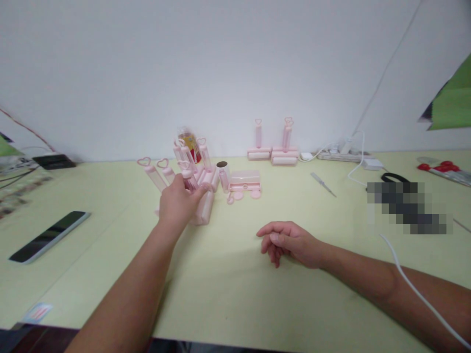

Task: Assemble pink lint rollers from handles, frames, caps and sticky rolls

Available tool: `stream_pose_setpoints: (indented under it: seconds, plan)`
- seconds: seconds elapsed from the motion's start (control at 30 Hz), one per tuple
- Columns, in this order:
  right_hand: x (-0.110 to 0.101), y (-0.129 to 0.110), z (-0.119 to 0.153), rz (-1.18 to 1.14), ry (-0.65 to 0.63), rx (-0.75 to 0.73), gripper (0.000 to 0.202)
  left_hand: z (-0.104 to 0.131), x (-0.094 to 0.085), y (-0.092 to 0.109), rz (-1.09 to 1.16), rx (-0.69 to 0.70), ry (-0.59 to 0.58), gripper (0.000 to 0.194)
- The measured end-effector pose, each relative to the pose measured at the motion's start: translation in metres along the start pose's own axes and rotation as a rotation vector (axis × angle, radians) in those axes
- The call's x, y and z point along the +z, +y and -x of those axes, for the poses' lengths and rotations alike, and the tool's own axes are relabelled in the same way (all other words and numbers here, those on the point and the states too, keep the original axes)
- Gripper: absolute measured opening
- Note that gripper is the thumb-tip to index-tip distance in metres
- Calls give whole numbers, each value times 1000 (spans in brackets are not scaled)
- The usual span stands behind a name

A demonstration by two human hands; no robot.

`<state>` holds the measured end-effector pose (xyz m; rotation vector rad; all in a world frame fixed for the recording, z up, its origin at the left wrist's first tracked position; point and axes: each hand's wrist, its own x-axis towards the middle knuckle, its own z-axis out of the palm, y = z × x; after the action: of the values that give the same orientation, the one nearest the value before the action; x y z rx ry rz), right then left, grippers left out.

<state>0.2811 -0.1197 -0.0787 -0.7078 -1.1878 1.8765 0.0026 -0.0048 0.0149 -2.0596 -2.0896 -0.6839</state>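
My left hand (pixel 178 200) is closed around the handle of a pink lint roller (pixel 203 210), within a cluster of several similar ones. Heart-shaped loops top their handles, as on the lint roller (pixel 150 172) just left of the hand. My right hand (pixel 285 241) hovers low at the middle of the table, fingers loosely bent and apart, holding nothing. Between and beyond the hands lie a roller cover (pixel 245 180), a loose handle piece (pixel 223 180), small round pink parts (pixel 255 194) and a white paper roll (pixel 222 166).
More lint rollers (pixel 284 156) stand against the wall. A screwdriver (pixel 323 184) lies right of centre, with a power strip (pixel 342 155) behind it. A phone-like dark slab (pixel 49 237) rests at left. A white cable (pixel 415 289) crosses my right forearm. Red-handled scissors (pixel 447 166) are far right.
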Motion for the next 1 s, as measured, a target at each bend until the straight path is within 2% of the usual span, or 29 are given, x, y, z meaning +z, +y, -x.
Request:
stream_pose_setpoints:
  seconds: [0.13, 0.2, 0.27, 0.4, 0.43, 0.5, 0.63, 0.73, 0.9, 1.0]
  plan:
    - [1, -1, 0, -2, -5, 7, 36, 12, -21, 8, 36, -18, 104, 58]
    - [1, -1, 0, -3, -8, 10, 37, 19, -30, 13, 17, -10, 113, 48]
    - [0, -1, 0, -1, -11, 8, 37, 27, -34, 18, 10, 77, -26, 35]
    - [-1, -1, 0, 4, -25, 6, 37, 40, -25, 22, 14, 322, -519, 36]
    - [-1, -1, 0, 5, -26, 4, 37, 42, -21, 22, -13, 352, -589, 36]
    - [-2, 0, 0, 9, -24, 0, 37, 43, -12, 20, -77, 372, -646, 35]
    - [-2, 0, 0, 9, -31, 1, 36, 38, -1, 15, -111, 338, -620, 35]
    - [-2, 1, 1, 4, -31, -1, 35, 34, 0, 13, -82, 303, -579, 36]
    - [-2, 1, 0, 8, -26, -1, 36, 33, -12, 21, 75, 270, -628, 34]
    - [-1, 0, -2, 24, -24, 1, 37, 23, -21, 34, 98, 289, -507, 36]
